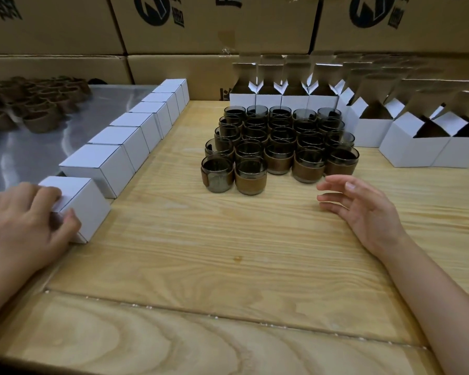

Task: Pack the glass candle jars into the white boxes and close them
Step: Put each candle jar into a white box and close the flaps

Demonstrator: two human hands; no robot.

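Observation:
Several smoky glass candle jars [279,147] with brown sleeves stand clustered at the table's middle. Along the left runs a diagonal row of closed white boxes [125,142]. My left hand [25,220] grips the nearest closed white box [86,204] at the row's front end, fingers on its top and thumb on its near side. My right hand [363,207] hovers above the table, fingers relaxed and spread, holding nothing, just in front of the jars. Open white boxes [374,128] with raised flaps stand behind and to the right of the jars.
The wooden table [228,266] has a seam across its near part. A metal sheet [38,142] lies at left, with brown sleeves [35,104] piled at its far end. Large printed cardboard cartons [201,28] wall off the back.

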